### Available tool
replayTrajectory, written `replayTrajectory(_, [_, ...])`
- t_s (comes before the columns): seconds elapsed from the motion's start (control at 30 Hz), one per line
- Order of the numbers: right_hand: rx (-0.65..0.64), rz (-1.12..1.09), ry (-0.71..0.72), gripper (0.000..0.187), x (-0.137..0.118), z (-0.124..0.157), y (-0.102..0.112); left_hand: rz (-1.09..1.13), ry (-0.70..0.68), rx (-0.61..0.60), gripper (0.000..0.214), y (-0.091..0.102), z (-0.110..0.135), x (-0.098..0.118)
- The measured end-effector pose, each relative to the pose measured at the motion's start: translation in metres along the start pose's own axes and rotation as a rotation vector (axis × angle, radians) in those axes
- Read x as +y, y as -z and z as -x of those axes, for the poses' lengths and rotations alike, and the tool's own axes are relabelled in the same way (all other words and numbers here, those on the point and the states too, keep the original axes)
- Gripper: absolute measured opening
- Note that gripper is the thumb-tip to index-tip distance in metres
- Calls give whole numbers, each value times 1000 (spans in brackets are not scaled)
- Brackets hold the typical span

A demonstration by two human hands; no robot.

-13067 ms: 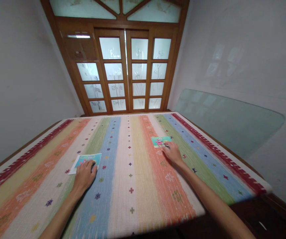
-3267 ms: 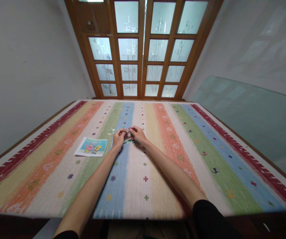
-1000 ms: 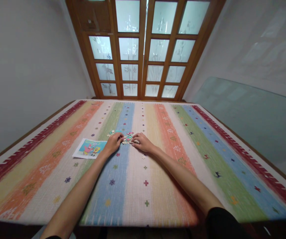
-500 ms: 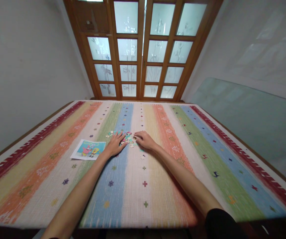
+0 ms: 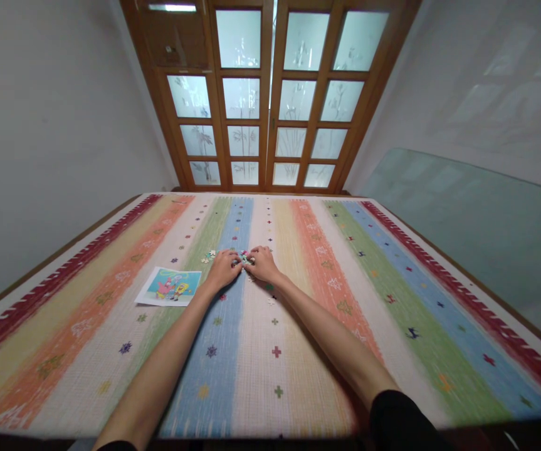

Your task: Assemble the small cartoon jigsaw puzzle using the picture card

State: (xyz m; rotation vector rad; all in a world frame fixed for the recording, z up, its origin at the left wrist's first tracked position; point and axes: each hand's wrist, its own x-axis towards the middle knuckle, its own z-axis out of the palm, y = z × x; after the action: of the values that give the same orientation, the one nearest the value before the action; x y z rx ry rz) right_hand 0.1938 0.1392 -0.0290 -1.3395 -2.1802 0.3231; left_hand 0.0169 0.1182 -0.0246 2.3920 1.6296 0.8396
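Small jigsaw puzzle pieces [image 5: 244, 254] lie in a heap near the middle of the table, mostly covered by my fingers. My left hand [image 5: 225, 268] is curled over the heap's left side, thumb and fingertips closed on puzzle pieces. From the right, my right hand [image 5: 261, 263] meets it, its fingers bent and pinched on pieces too. The fingertips of both hands almost touch. Which pieces each one grips is too small to make out. Some loose pieces [image 5: 210, 255] show beyond my left hand. A printed cartoon picture [image 5: 170, 287] lies flat to the left of that hand.
A striped cloth [image 5: 317, 376] with small printed motifs covers the wide table. Wooden doors with frosted panes [image 5: 265, 100] stand beyond its far edge. A pale green glass-like panel [image 5: 477, 219] leans along the right wall.
Both hands have drawn together over the heap. My left hand, flat with spread fingers before, is now curled in a pinch; my right hand has shifted slightly left.
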Motion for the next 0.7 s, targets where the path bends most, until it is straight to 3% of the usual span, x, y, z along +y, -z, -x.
replayTrajectory(0.13, [-28,-69,-28,19,4,-4,5,28,-6,-17,19,2,1,3])
replayTrajectory(0.3, [-123,-187,46,9,6,-3,14,68,-38,-57,30,6,3,8])
replayTrajectory(0.4, [-161,-230,82,15,6,-2,18,85,-44,-75,33,7,3,11])
replayTrajectory(0.6, [-76,-451,55,20,11,-1,23,105,-25,-86,33,11,1,14])
replayTrajectory(0.7, [-96,-531,20,20,13,-3,22,108,-8,-86,34,15,-1,13])
